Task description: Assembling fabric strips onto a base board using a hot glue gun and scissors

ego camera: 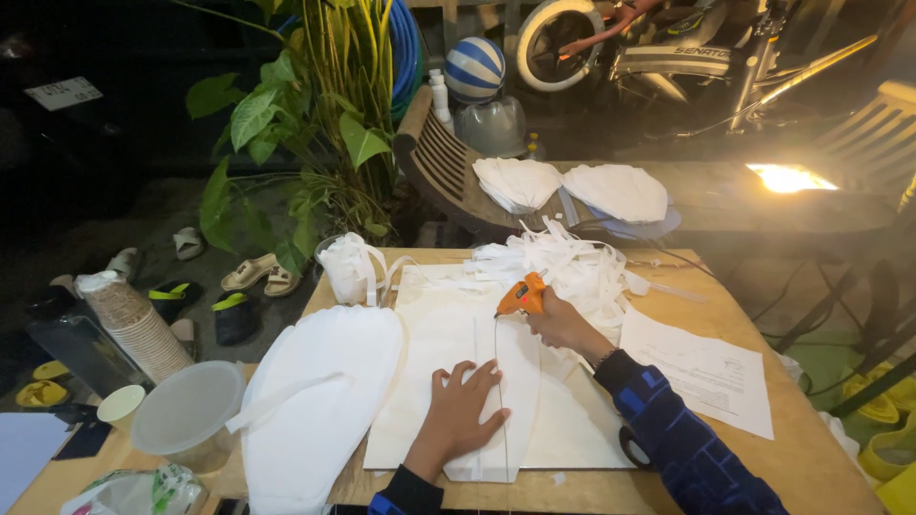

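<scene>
Left hand (461, 410) flat on white cutout (506, 381); right hand (563, 324) grips orange glue gun (522, 296) near strip pile (563, 267).

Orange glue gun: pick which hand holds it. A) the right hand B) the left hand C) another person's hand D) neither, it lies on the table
A: the right hand, in a blue sleeve, grips the orange glue gun with its tip at the white oval piece, while the left hand lies flat on that piece.
</scene>
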